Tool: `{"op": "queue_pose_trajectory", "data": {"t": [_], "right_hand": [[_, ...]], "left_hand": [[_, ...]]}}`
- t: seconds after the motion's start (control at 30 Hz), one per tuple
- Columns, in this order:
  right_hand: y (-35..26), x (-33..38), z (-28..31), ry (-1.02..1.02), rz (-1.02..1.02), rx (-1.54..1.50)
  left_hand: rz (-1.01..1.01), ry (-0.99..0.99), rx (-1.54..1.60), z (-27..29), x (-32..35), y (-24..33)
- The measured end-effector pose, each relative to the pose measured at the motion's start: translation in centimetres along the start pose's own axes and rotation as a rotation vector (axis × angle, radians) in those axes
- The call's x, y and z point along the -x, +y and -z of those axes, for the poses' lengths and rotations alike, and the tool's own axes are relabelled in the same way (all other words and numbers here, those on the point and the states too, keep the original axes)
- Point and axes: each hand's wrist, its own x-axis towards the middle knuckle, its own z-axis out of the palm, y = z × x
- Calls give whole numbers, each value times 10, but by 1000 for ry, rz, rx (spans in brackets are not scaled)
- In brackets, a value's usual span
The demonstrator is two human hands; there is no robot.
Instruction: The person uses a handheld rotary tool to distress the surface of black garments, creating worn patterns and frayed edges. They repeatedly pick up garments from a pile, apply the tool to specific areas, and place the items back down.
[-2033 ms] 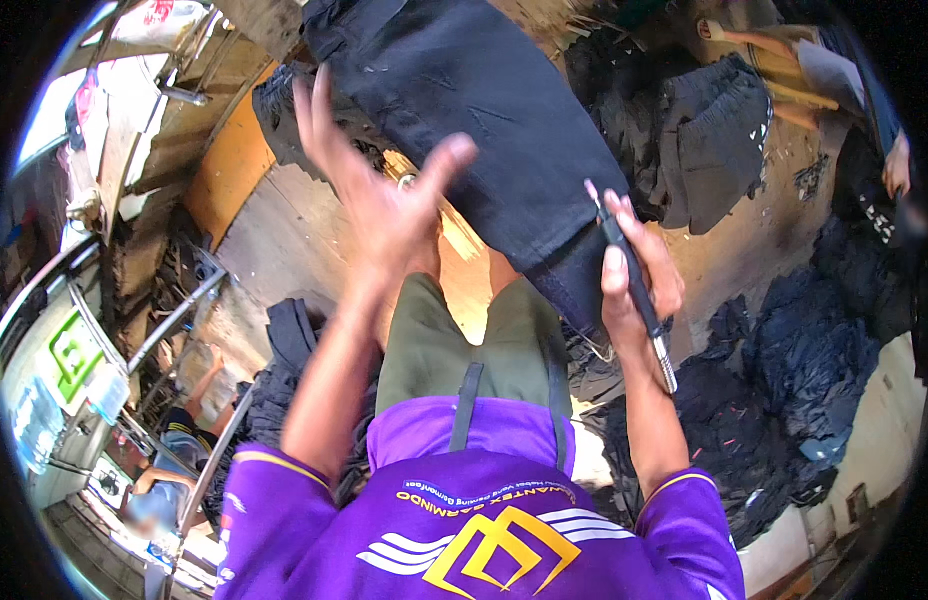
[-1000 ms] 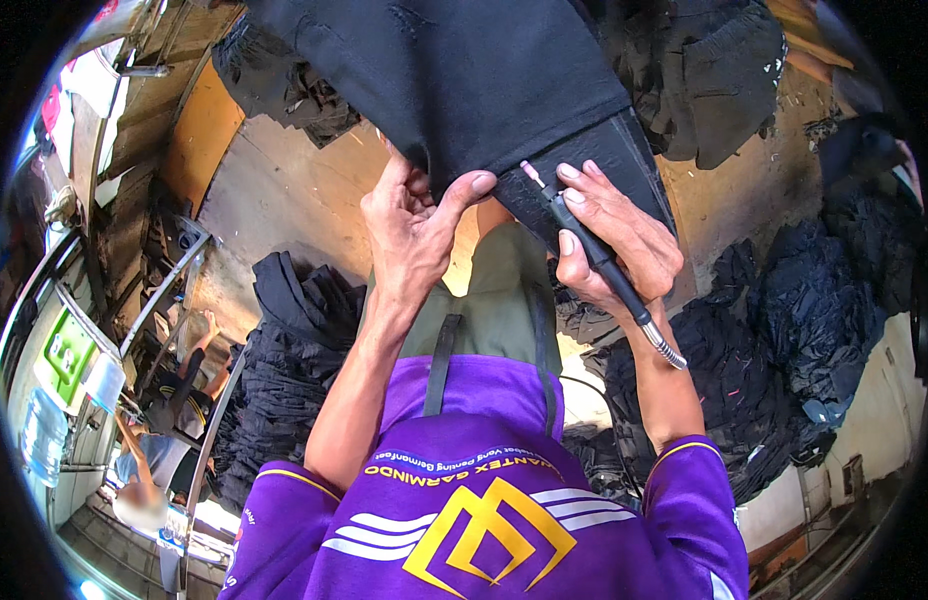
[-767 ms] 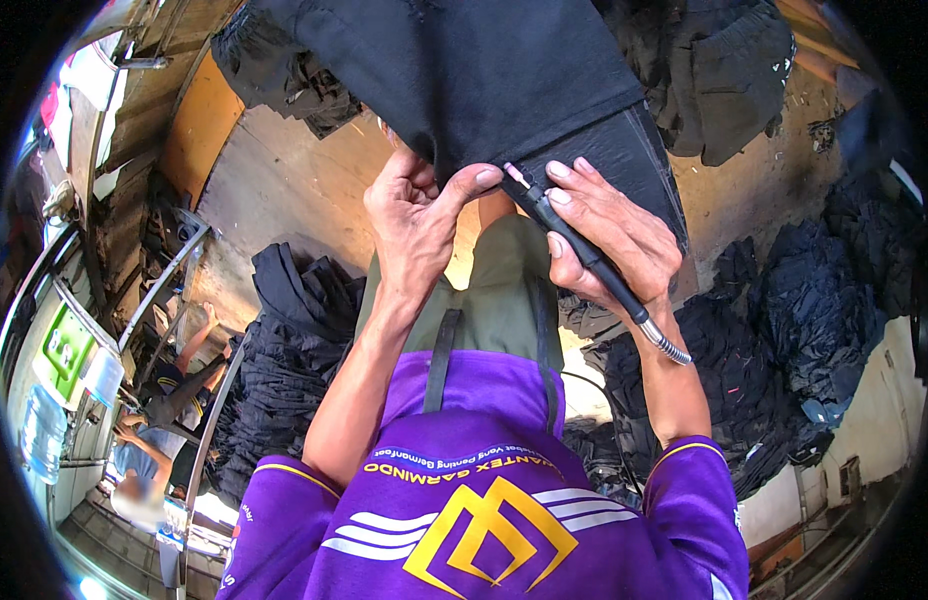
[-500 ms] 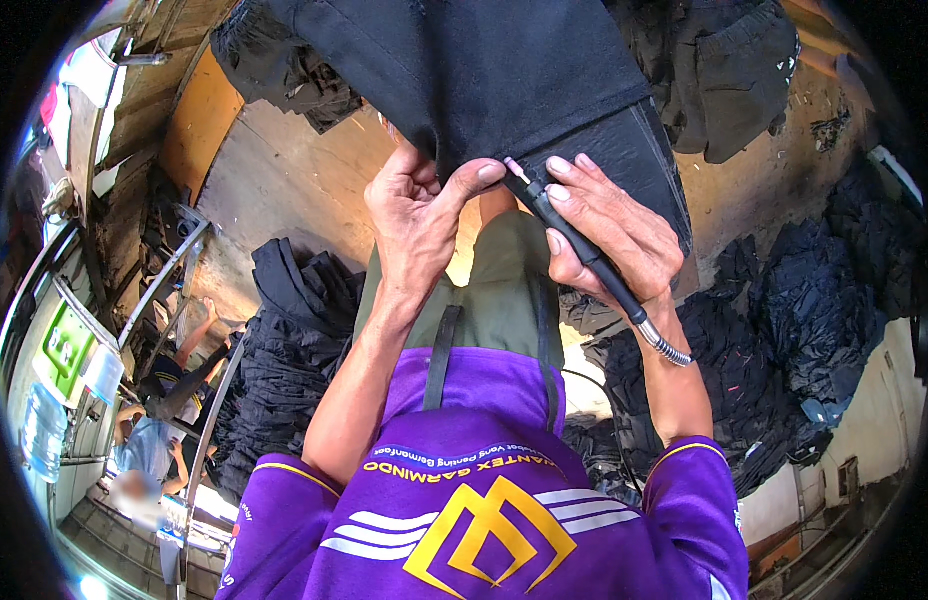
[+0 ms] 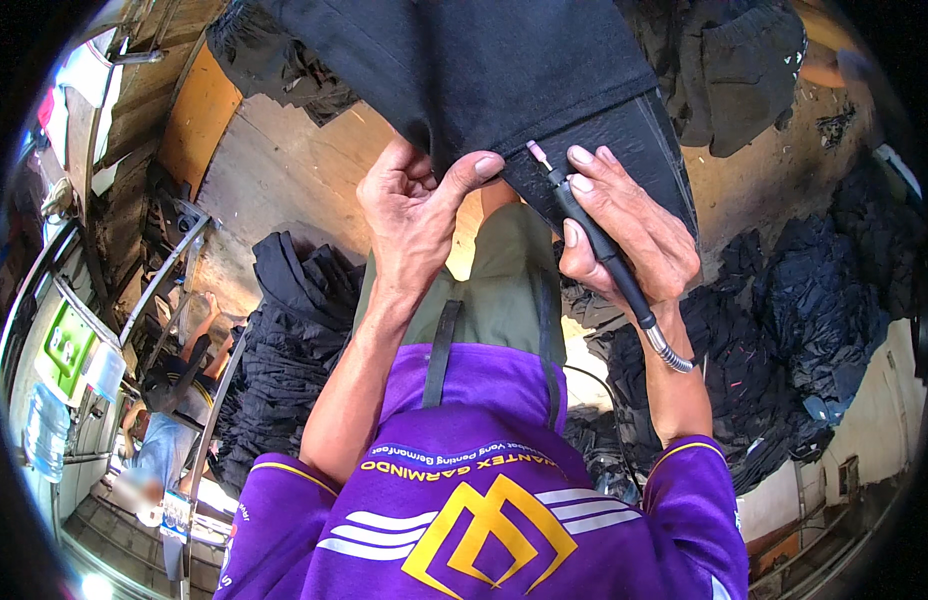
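Near the middle of the view, over my lap, I have a large black denim garment (image 5: 504,70) draped down from the far side, its lower hem hanging just above my olive-green trousers (image 5: 504,290). My left hand (image 5: 414,215) is curled tight on the hem, thumb pressed flat on top of the cloth and fingers tucked beneath, pinching the fabric. My right hand (image 5: 629,235) sits just to the right, closed around a slim black pen-shaped rotary tool (image 5: 594,245) with a flexible metal shaft trailing toward my right forearm; its small pale tip rests against the dark, roughened panel of the garment beside my left thumb. To the left, a heap of black folded garments (image 5: 284,350) lies on the floor, and more dark cloth (image 5: 804,320) is piled at the right.
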Motion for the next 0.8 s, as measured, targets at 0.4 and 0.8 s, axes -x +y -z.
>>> {"op": "queue_pose_trajectory", "data": {"t": [0.4, 0.8], "right_hand": [[3, 0, -3, 2, 15, -21], [5, 3, -2, 68, -6, 19]], "left_hand": [[-26, -42, -11, 3, 0, 5], [5, -44, 17, 1, 2, 8]]}}
